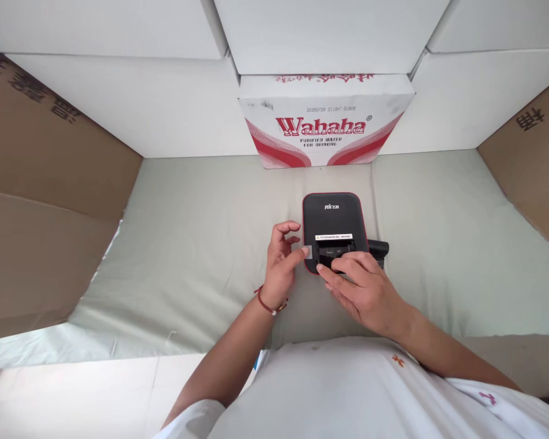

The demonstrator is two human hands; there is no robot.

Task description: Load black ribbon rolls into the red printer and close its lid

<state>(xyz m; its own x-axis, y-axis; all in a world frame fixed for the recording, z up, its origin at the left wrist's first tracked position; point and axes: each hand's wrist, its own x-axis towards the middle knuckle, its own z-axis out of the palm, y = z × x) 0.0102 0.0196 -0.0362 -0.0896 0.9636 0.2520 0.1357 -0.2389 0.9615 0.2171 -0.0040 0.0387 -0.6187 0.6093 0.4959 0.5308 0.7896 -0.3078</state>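
Observation:
A flat black device (333, 221) with rounded corners, a thin red edge and a white logo lies on the green cloth. Near its lower end is an open-looking recess (332, 253) with a white label strip (333, 236) above it. My left hand (283, 259) is at the device's left side, fingers curled and apart, its thumb tip on a small grey square (308, 252). My right hand (363, 286) bends over the lower right part, fingertips close together at the recess. Whatever those fingertips grip, if anything, is hidden.
A black cylindrical part (379, 247) sticks out at the device's right side. A white and red Wahaha water carton (327, 131) stands behind it. White boxes (187, 110) line the back, with brown cardboard (50, 201) at the left and more brown cardboard (535, 164) at the right.

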